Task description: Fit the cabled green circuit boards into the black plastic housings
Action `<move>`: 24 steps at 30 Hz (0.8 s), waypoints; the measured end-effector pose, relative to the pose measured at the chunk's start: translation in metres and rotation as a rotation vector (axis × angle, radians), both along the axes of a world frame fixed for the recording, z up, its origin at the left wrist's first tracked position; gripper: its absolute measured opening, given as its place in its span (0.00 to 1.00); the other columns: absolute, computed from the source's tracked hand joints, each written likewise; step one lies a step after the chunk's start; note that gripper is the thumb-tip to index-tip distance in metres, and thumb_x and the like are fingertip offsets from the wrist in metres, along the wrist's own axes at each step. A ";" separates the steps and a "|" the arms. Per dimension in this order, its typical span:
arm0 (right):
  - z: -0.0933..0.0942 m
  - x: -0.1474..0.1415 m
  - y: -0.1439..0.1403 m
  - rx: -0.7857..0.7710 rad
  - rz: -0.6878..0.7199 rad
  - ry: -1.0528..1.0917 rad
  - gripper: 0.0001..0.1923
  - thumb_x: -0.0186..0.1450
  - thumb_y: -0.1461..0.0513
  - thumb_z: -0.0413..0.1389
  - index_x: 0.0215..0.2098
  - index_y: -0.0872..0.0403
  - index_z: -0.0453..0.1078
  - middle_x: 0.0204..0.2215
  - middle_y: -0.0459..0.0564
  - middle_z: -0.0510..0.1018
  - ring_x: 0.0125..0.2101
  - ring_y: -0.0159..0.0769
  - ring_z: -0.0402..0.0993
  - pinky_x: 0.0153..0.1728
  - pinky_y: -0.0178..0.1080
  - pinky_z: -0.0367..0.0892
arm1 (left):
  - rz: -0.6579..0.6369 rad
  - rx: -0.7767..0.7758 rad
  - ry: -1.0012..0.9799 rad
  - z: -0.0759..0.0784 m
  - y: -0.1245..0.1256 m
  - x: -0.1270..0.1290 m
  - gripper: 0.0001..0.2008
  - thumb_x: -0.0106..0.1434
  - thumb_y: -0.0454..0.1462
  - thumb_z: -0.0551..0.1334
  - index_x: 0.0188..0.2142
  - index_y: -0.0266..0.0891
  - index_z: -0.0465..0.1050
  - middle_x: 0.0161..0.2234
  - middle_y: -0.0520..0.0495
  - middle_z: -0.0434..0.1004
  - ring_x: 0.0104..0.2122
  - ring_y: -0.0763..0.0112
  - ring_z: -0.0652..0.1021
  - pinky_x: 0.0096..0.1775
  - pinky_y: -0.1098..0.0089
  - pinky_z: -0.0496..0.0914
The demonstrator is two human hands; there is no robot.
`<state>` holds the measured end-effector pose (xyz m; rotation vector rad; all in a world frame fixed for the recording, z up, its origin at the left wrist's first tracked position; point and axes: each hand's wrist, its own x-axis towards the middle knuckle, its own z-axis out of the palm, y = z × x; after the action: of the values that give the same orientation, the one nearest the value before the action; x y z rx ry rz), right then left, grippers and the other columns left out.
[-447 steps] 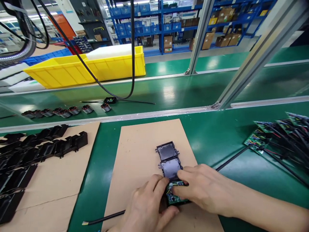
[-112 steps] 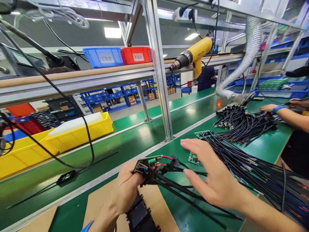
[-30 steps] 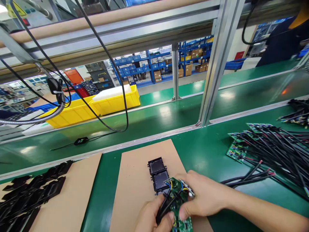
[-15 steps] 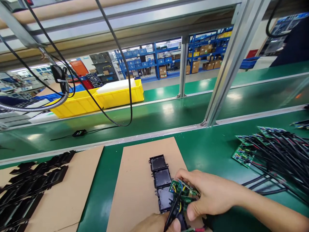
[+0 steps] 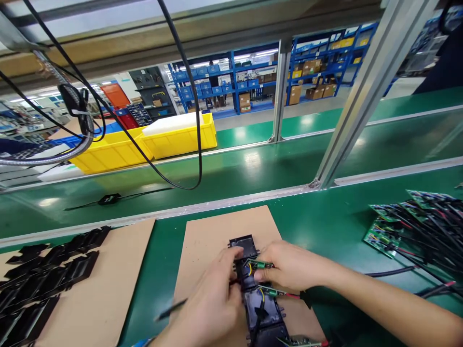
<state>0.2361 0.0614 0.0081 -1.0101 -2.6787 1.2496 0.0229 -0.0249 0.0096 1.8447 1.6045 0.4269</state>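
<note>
Circuit board (image 5: 261,264) half-seated in black tray row (image 5: 258,294), lower centre — both hands, left hand (image 5: 210,303) and right hand (image 5: 289,265), pinch it; nearer pockets look filled, far pocket empty.

My left hand (image 5: 213,301) comes in from the bottom edge, fingers curled and pointing forward. My right hand (image 5: 285,265) reaches in from the right on an outstretched forearm, fingertips pinched together, nearly touching the left.
</note>
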 end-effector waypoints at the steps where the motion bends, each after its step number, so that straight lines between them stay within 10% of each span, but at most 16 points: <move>1: 0.001 -0.003 0.005 -0.023 0.014 0.000 0.16 0.65 0.55 0.56 0.23 0.56 0.67 0.20 0.41 0.62 0.22 0.28 0.57 0.24 0.31 0.51 | 0.027 -0.020 -0.112 -0.007 0.003 0.006 0.30 0.56 0.33 0.57 0.59 0.40 0.61 0.42 0.43 0.75 0.33 0.65 0.75 0.38 0.65 0.70; 6: 0.002 -0.007 0.037 -0.174 0.091 -0.028 0.17 0.62 0.52 0.58 0.23 0.56 0.67 0.18 0.39 0.59 0.22 0.27 0.57 0.23 0.31 0.52 | 0.138 -0.094 -0.333 -0.021 0.020 0.021 0.21 0.60 0.45 0.63 0.50 0.40 0.68 0.35 0.49 0.74 0.23 0.74 0.68 0.25 0.73 0.62; 13: 0.000 -0.012 0.054 -0.204 0.106 -0.087 0.17 0.56 0.52 0.63 0.21 0.56 0.68 0.15 0.38 0.59 0.19 0.26 0.57 0.20 0.32 0.50 | -0.022 -0.016 -0.133 -0.009 0.035 0.012 0.12 0.66 0.35 0.48 0.39 0.40 0.70 0.36 0.47 0.77 0.35 0.64 0.75 0.38 0.67 0.65; 18: 0.000 0.002 0.063 -0.500 0.036 0.116 0.19 0.60 0.57 0.60 0.46 0.57 0.66 0.26 0.41 0.70 0.23 0.29 0.69 0.26 0.32 0.63 | 0.027 -0.169 -0.238 -0.011 0.043 0.002 0.13 0.64 0.43 0.54 0.26 0.40 0.66 0.26 0.50 0.75 0.28 0.69 0.73 0.31 0.70 0.63; 24: 0.005 -0.025 0.027 0.140 -0.225 -0.005 0.10 0.62 0.70 0.50 0.42 0.57 0.64 0.33 0.52 0.73 0.34 0.37 0.69 0.34 0.39 0.63 | 0.199 -0.128 -0.171 -0.033 0.054 0.007 0.19 0.63 0.48 0.56 0.21 0.41 0.60 0.18 0.52 0.69 0.20 0.72 0.66 0.24 0.71 0.55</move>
<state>0.2114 0.0886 0.0129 -1.2524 -2.5259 1.0049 0.0295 0.0292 -0.0232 1.5190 1.6626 0.5408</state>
